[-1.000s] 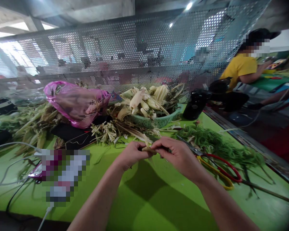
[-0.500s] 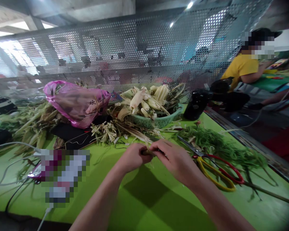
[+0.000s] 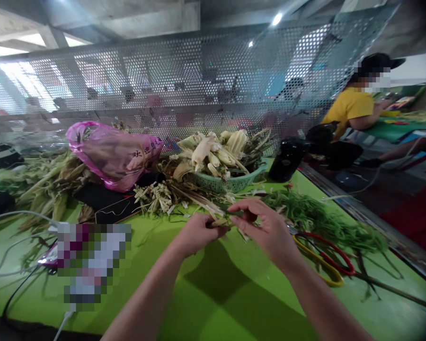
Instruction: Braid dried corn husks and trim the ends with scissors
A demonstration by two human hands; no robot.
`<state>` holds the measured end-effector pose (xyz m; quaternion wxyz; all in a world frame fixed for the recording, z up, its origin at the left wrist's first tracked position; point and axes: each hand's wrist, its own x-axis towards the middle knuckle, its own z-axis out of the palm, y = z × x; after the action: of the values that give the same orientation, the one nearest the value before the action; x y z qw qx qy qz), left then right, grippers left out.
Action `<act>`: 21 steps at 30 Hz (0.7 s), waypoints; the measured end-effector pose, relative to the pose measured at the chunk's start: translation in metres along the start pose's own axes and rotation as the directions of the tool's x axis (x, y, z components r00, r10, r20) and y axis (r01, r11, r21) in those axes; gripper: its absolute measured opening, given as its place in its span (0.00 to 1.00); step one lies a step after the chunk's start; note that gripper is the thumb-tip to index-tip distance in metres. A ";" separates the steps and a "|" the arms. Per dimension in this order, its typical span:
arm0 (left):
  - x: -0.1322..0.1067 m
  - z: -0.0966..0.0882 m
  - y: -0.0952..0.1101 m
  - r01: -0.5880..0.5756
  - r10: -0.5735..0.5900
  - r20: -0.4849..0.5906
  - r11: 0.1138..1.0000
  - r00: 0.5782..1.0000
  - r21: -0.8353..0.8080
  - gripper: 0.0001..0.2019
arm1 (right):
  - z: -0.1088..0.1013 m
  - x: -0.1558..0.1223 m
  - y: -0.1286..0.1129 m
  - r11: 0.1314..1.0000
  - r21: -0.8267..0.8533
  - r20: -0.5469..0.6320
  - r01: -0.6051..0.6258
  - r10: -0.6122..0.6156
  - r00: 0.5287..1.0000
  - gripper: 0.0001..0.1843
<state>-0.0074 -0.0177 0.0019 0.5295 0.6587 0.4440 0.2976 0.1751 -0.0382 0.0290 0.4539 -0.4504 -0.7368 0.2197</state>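
Observation:
My left hand (image 3: 199,234) is closed around a pale yellowish-green strip that looks like corn husk (image 3: 220,221), held just above the green table (image 3: 213,303). The strip's tip pokes out to the right of the fingers. Close beside that tip is my right hand (image 3: 266,229), its thumb and index finger apart; I see nothing clearly gripped between them. Scissors with red and yellow handles (image 3: 335,255) lie right of my right hand, their blades partly covered. A teal basket (image 3: 230,183) heaped with husks (image 3: 208,154) stands beyond my hands.
A pink plastic bag (image 3: 117,158) sits back left, near piled husks (image 3: 53,189). Green shredded strands (image 3: 315,215) lie right, and a black bottle (image 3: 287,158) stands behind them. Cables (image 3: 17,213) cross the left side. A person in yellow (image 3: 351,106) sits at another table.
My right hand has moved slightly right, away from my left fingers, and its thumb and index finger have parted. My left hand keeps hold of the husk strip. The view shifted slightly.

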 end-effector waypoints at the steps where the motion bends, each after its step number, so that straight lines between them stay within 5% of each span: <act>1: 0.000 -0.001 0.001 -0.002 0.002 -0.001 1.000 1.000 0.021 0.14 | 0.001 0.000 0.002 1.000 -0.013 0.015 0.002 -0.002 1.000 0.04; 7: 0.001 0.000 -0.001 -0.054 0.054 0.000 0.997 0.999 0.056 0.12 | 0.014 -0.001 -0.002 0.987 -0.099 0.149 0.129 -0.113 0.982 0.05; 13: 0.004 0.001 -0.003 -0.041 0.026 -0.064 0.969 0.998 -0.246 0.12 | 0.012 -0.002 -0.008 0.980 -0.100 0.077 0.170 -0.163 0.984 0.09; 18: 0.007 0.004 -0.006 -0.129 -0.056 -0.264 0.763 0.963 -0.633 0.15 | 0.028 -0.008 -0.012 0.951 -0.138 0.039 0.277 -0.274 0.961 0.10; 21: 0.007 0.005 -0.004 -0.092 -0.140 -0.234 0.640 0.962 -0.763 0.19 | 0.040 -0.011 -0.011 0.915 -0.170 0.215 0.366 -0.328 0.920 0.09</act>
<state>-0.0009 -0.0137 -0.0038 0.6964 0.3181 0.3527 0.5380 0.1370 -0.0493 0.0122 0.3673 -0.3347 -0.8622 0.0980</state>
